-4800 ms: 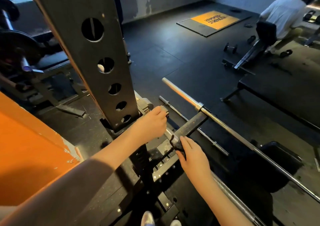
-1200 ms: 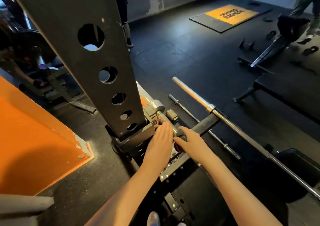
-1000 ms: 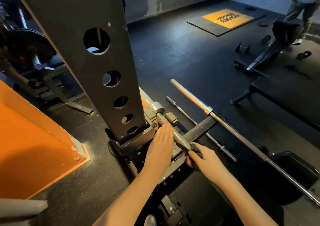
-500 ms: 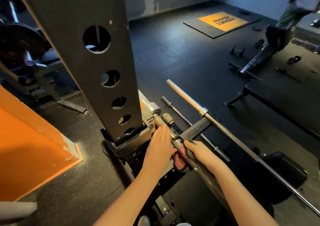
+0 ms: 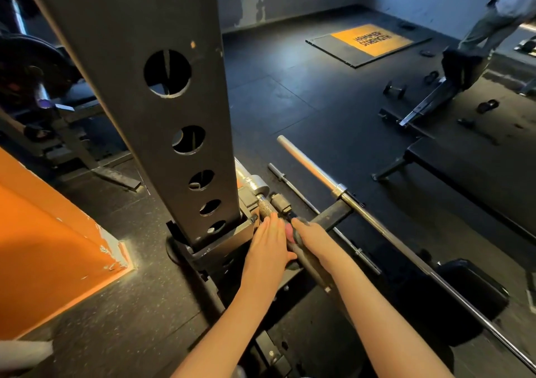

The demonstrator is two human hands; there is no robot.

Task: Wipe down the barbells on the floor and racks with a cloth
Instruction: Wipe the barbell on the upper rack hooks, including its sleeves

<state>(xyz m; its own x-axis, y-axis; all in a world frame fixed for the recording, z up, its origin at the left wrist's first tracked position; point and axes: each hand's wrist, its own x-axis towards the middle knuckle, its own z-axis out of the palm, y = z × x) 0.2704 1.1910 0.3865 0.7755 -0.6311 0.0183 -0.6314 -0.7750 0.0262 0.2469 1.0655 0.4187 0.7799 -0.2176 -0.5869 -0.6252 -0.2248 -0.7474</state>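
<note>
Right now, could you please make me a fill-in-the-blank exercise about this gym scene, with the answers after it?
The cloth in the right hand is ____ in colour.
The holes in the rack upright are ____ in shape.
The floor mat by the far wall bears the words HAMMER ____.
The left hand rests on the barbell, beside the ____ hand.
Missing words: pink; round; STRENGTH; right.

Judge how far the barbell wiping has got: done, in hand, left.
Done: no bar shows as finished. In hand: the right hand holds the cloth round the knurled bar by the post; the left hand rests flat beside it. Left: the long bar and the thin bar, both untouched.
</note>
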